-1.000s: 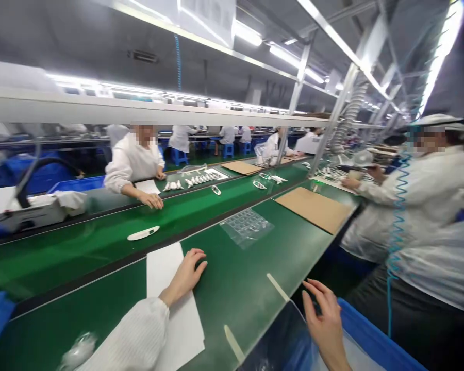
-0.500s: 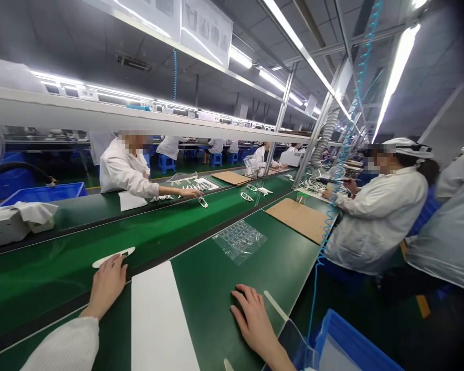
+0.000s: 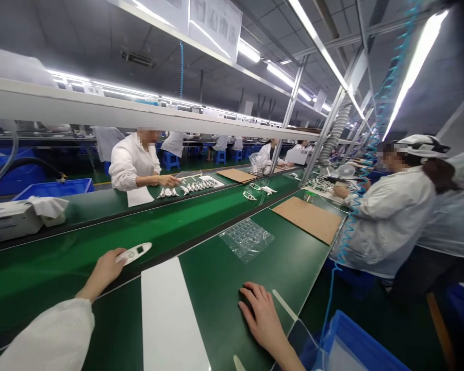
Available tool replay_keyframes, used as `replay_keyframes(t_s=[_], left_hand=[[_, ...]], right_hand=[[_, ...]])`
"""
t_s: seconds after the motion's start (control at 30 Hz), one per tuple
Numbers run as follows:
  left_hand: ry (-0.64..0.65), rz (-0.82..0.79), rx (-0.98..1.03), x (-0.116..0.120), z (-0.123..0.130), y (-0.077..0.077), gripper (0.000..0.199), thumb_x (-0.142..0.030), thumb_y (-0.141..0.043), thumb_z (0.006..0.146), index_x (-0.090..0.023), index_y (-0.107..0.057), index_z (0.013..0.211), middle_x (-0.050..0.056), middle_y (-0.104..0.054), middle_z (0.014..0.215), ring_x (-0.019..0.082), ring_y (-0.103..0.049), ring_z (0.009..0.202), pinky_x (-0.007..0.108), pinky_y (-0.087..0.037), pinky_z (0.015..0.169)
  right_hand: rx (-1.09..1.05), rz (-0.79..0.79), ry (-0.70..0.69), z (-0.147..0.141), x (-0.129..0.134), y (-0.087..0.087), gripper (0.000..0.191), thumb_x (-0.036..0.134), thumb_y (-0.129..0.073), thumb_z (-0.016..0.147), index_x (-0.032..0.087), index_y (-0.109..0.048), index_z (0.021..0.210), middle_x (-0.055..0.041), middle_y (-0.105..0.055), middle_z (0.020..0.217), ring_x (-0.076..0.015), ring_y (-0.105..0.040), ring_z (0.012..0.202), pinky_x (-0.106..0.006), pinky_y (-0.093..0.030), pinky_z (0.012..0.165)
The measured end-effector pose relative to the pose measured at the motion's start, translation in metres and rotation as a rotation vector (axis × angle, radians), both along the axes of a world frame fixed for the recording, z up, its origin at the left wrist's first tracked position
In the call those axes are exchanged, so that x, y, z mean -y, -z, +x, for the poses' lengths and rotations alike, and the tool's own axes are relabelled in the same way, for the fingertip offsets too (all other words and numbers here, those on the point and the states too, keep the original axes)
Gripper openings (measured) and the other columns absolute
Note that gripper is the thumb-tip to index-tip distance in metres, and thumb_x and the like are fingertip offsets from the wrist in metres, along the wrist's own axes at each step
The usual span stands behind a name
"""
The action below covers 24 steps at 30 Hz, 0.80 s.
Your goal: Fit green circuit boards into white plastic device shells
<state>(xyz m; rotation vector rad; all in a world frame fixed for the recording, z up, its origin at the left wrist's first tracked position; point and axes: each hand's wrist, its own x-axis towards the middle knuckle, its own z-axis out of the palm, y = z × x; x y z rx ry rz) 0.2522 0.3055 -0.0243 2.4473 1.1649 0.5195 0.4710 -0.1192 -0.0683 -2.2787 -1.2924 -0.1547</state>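
My left hand point(image 3: 105, 272) is closed on the near end of a slim white plastic housing point(image 3: 139, 252) with a small dark window. It holds the piece tilted up at the near edge of the green belt point(image 3: 77, 263). On the green tabletop point(image 3: 216, 288) rests my right hand point(image 3: 263, 314), fingers spread and slightly bent, with nothing in it. A pale strip point(image 3: 285, 305) lies just right of that hand. Between my hands is a white sheet point(image 3: 172, 314). A clear plastic tray in a bag point(image 3: 247, 238) lies farther up the table.
Several white housings point(image 3: 249, 196) lie farther along the belt. A brown board point(image 3: 308, 219) is at the right, beside a coiled blue hose point(image 3: 351, 221). A blue bin point(image 3: 355, 345) stands at lower right. One co-worker point(image 3: 133, 159) sits across the belt, another point(image 3: 394, 206) at right.
My left hand has gripped the white housing and tilted it up from the belt. The co-worker across has drawn a hand back, and the housing near it is gone from the belt.
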Motion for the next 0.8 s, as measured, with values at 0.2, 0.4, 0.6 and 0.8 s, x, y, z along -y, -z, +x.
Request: replay_keyframes(t_s=[0.2, 0.4, 0.6, 0.8], left_hand=[[0.434, -0.192, 0.057, 0.14, 0.049, -0.008, 0.035, -0.024, -0.049, 0.078, -0.018, -0.068, 0.108, 0.007, -0.072, 0.106, 0.023, -0.065, 0.097, 0.029, -0.049, 0.087], [0.636, -0.209, 0.101, 0.228, 0.071, -0.001, 0.038, -0.016, -0.045, 0.082, -0.021, -0.066, 0.114, 0.008, -0.066, 0.106, 0.021, -0.062, 0.099, 0.031, -0.048, 0.089], [0.465, -0.197, 0.15, 0.215, 0.045, -0.02, 0.04, -0.028, -0.045, 0.087, -0.015, -0.056, 0.123, 0.015, -0.056, 0.127, 0.027, -0.052, 0.12, 0.044, -0.042, 0.104], [0.306, -0.179, 0.175, 0.229, -0.051, -0.054, 0.04, -0.044, -0.044, 0.088, -0.024, -0.06, 0.119, 0.011, -0.055, 0.132, 0.029, -0.053, 0.12, 0.045, -0.05, 0.096]], right_hand=[[-0.229, 0.104, -0.041, -0.01, -0.01, -0.004, 0.03, 0.035, -0.048, 0.094, 0.025, -0.057, 0.12, -0.0095, -0.061, 0.116, -0.0261, -0.057, 0.104, -0.041, -0.046, 0.088], [-0.309, 0.112, -0.153, -0.043, -0.039, -0.004, 0.033, 0.029, -0.046, 0.093, 0.028, -0.057, 0.125, -0.0054, -0.067, 0.113, -0.0244, -0.061, 0.099, -0.04, -0.044, 0.091], [-0.195, 0.23, -0.016, -0.045, -0.045, 0.007, 0.033, 0.024, -0.044, 0.091, 0.018, -0.057, 0.121, -0.0091, -0.066, 0.098, -0.0245, -0.063, 0.086, -0.039, -0.049, 0.082], [-0.191, 0.323, -0.063, -0.041, -0.041, 0.007, 0.028, 0.025, -0.043, 0.093, 0.017, -0.058, 0.115, -0.0104, -0.058, 0.104, -0.0242, -0.058, 0.1, -0.035, -0.05, 0.085]])
